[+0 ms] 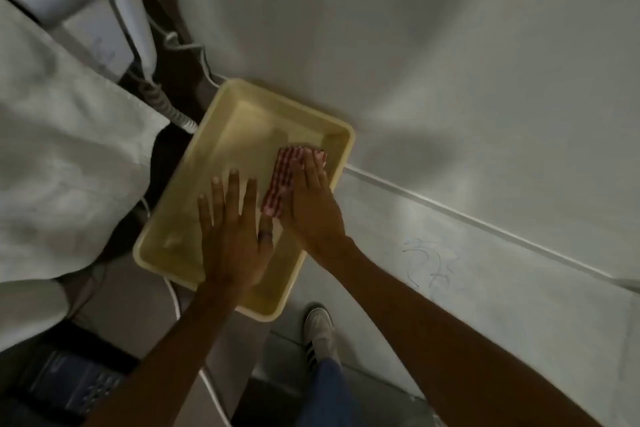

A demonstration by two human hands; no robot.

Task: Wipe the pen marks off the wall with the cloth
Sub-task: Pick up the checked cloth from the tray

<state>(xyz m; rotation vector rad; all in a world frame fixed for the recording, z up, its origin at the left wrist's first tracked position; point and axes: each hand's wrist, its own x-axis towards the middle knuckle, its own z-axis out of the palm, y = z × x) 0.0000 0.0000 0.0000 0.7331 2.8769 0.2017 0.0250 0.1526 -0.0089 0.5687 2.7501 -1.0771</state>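
The right hand (308, 198) lies flat, fingers straight, pressing on a red-and-white checked cloth (282, 180) inside a shallow yellow tray (343, 139); it pins the cloth down but does not close around it. Just beside it, the left hand (232, 232) is spread open over the tray floor, gripping nothing, with a dark ring on one finger. The tray floor looks glossy, perhaps holding a little water, though that is hard to confirm. The tray sits against the base of the pale wall (450, 62), with coiled white cables (162, 104) and white fabric (62, 149) off to its left. Further right, low on the wall below a thin horizontal strip, faint blue pen marks (433, 263) scribble across the surface, well apart from the cloth. A striped shoe (320, 329) stands on the floor below.

The step in hand seems to be preparing the cloth, likely wetting or flattening it, so wiping has not begun. Next, the right hand would need to gather the cloth into a grasp, lift it clear of the tray, carry it rightward to the scribble and rub with firm pressure.
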